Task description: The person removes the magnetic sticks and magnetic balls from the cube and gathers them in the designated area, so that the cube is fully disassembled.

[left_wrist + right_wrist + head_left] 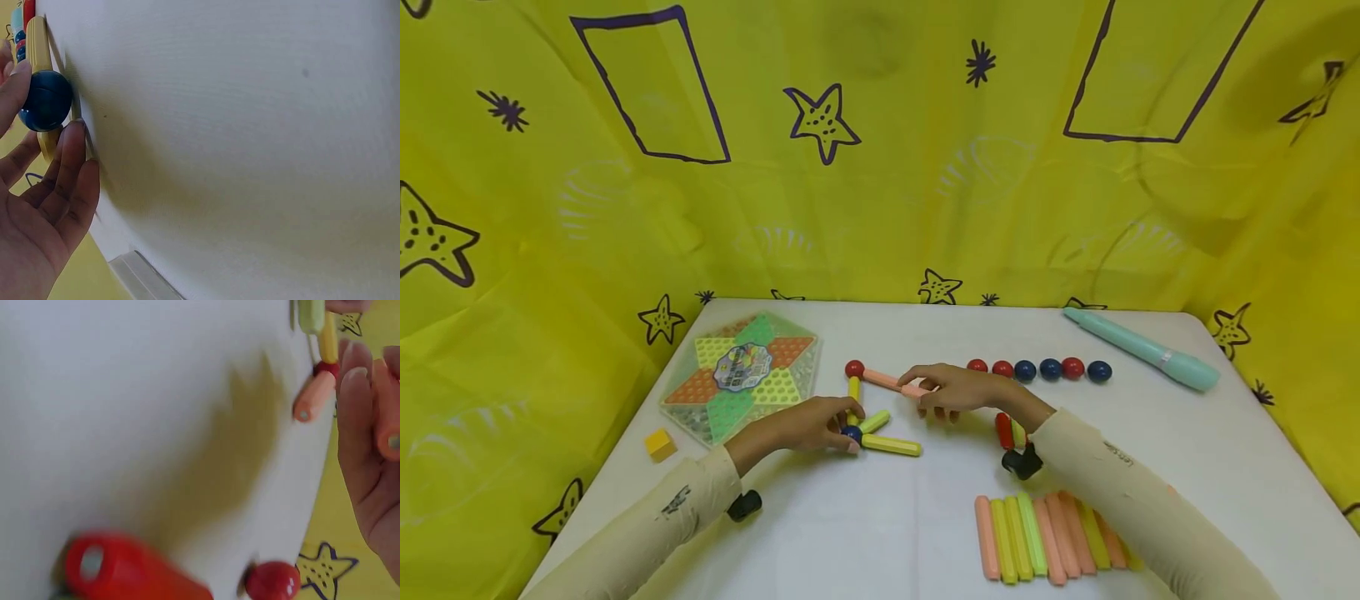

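Yellow star-print cloth behind a white desk (925, 517). Left hand (808, 425): grip pinched on the blue ball (852, 433), a hub with three yellow-green sticks (891, 445) fanning off it. Right hand (951, 388): grip clamped on a pink stick (914, 390), touching another pink stick (882, 379) that runs to a red ball (854, 368). Ball row (1037, 368) behind the right hand, stick stack (1045, 537) near edge, checkers board (741, 375) left, yellow cube (659, 444) beside it, teal pen (1142, 348) far right.

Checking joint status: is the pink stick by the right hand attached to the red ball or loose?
Attached, it seems: the pink stick lies flat, one end meeting the red ball, the right hand pinching its other end. Actual contact cannot be confirmed.
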`<state>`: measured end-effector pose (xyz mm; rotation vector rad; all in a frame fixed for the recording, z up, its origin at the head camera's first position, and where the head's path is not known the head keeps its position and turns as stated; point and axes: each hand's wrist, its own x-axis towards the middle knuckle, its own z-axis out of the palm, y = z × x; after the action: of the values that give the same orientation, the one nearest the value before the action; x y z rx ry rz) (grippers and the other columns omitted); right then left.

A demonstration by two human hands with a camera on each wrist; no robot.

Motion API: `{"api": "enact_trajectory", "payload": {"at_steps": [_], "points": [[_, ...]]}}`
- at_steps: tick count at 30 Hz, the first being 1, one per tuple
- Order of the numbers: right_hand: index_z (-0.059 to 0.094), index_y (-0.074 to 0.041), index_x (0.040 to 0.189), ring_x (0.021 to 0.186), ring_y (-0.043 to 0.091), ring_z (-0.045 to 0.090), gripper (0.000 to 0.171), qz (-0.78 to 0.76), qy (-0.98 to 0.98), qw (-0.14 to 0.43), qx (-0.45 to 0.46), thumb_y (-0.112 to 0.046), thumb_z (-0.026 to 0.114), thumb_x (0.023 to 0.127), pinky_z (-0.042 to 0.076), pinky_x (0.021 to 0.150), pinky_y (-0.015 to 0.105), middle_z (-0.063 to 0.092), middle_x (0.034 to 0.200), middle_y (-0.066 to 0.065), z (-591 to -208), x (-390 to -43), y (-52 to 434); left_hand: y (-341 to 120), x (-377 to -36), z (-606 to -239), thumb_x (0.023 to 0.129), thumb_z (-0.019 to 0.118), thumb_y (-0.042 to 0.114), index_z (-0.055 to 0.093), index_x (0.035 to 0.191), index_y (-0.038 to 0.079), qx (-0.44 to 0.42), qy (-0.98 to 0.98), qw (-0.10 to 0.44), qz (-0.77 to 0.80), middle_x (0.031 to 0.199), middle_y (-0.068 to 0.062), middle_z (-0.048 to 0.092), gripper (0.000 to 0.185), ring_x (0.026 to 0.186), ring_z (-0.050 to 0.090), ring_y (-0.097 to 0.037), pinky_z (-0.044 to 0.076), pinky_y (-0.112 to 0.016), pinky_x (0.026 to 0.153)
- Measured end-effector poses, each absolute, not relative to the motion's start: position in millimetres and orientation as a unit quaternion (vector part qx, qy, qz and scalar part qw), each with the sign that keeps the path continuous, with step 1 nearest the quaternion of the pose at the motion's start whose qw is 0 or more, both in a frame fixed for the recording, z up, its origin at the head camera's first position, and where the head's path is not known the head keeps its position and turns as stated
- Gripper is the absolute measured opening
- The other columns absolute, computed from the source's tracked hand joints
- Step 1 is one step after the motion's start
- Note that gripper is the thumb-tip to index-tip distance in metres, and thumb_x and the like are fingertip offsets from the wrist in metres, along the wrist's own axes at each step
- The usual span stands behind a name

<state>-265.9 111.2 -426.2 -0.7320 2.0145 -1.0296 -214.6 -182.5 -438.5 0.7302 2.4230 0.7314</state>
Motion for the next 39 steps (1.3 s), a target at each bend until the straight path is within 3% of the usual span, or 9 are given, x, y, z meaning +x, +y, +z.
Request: {"api": "enact_trajectory", "payload": {"at_steps": [7,9,13,18,20,25,29,34,39], "points": [[0.037,-0.015,0.148,0.054,0.015,0.050,0.040,-0.423,0.782,0.331,-0.315,-0.021,0.042,0.109,0.046,0.050,0.029,0.068,0.115,0.021,-407.0,-241.9,174.2,-183.6,-213.5,-438.8,0.090,0.077,0.031,0.060,0.125,0.014,0.267,0.889,0.251,0.275,0.102,-0.001,0.063,0.043,0.091,0.057,-0.014,0.049,-0.034,0.084],[0.040,-0.014,0.146,0.054,0.014,0.053,0.039,-0.422,0.790,0.320,-0.309,-0.025,0.045,0.109,0.049,0.050,0.029,0.068,0.102,0.021,-405.1,-232.2,196.1,-184.3,-213.4,-439.5,0.090,0.077,0.031,0.060,0.125,0.013,0.267,0.889,0.250,0.276,0.102,-0.002,0.063,0.043,0.091,0.057,-0.014,0.049,-0.034,0.084],[0.038,-0.012,0.150,0.058,0.015,0.057,0.047,-0.427,0.806,0.316,-0.261,-0.025,0.052,0.106,0.053,0.051,0.034,0.062,0.095,0.020,-402.3,-208.8,243.4,-184.7,-213.3,-440.6,0.090,0.077,0.030,0.059,0.126,0.013,0.266,0.888,0.252,0.277,0.102,-0.002,0.063,0.043,0.091,0.057,-0.014,0.049,-0.035,0.084],[0.026,-0.009,0.156,0.066,0.021,0.059,0.054,-0.463,0.801,0.305,-0.226,-0.014,0.047,0.107,0.055,0.057,0.036,0.057,0.122,0.032,-404.3,-184.1,307.7,-184.9,-212.8,-442.2,0.091,0.076,0.032,0.059,0.127,0.013,0.263,0.890,0.253,0.274,0.103,-0.002,0.062,0.044,0.091,0.057,-0.014,0.049,-0.035,0.084],[0.027,-0.017,0.157,0.067,0.023,0.058,0.053,-0.477,0.803,0.287,-0.215,-0.012,0.045,0.107,0.054,0.056,0.035,0.057,0.127,0.030,-408.4,-176.4,332.7,-184.9,-212.4,-442.1,0.090,0.076,0.031,0.059,0.127,0.013,0.260,0.890,0.254,0.276,0.103,-0.003,0.062,0.044,0.091,0.057,-0.015,0.049,-0.036,0.084],[0.036,-0.049,0.143,0.057,0.024,0.048,0.058,-0.466,0.833,0.215,-0.204,-0.005,0.044,0.107,0.043,0.046,0.030,0.071,0.111,0.002,-426.2,-155.7,387.4,-183.8,-211.6,-441.5,0.090,0.076,0.032,0.059,0.126,0.014,0.256,0.890,0.257,0.276,0.102,-0.002,0.062,0.044,0.091,0.056,-0.015,0.049,-0.035,0.082],[0.036,-0.060,0.134,0.049,0.016,0.040,0.063,-0.430,0.861,0.194,-0.190,-0.005,0.047,0.106,0.035,0.045,0.028,0.070,0.090,-0.010,-439.9,-141.5,410.2,-184.0,-210.8,-441.5,0.090,0.076,0.033,0.059,0.126,0.014,0.256,0.891,0.255,0.275,0.102,-0.002,0.062,0.044,0.091,0.056,-0.016,0.048,-0.035,0.081],[0.041,-0.055,0.132,0.062,-0.001,0.053,0.052,-0.393,0.887,0.187,-0.155,-0.011,0.051,0.105,0.037,0.052,0.025,0.074,0.091,-0.002,-445.1,-130.4,421.1,-183.8,-210.0,-441.5,0.090,0.076,0.033,0.059,0.126,0.014,0.254,0.891,0.254,0.277,0.102,-0.003,0.062,0.045,0.091,0.056,-0.016,0.049,-0.035,0.082],[0.048,-0.047,0.132,0.060,0.007,0.053,0.052,-0.413,0.871,0.188,-0.188,-0.003,0.049,0.104,0.037,0.049,0.028,0.069,0.083,0.001,-448.3,-125.7,425.1,-183.4,-209.4,-441.3,0.090,0.076,0.033,0.058,0.126,0.014,0.253,0.890,0.257,0.278,0.102,-0.003,0.062,0.044,0.091,0.056,-0.016,0.049,-0.035,0.082]]}}
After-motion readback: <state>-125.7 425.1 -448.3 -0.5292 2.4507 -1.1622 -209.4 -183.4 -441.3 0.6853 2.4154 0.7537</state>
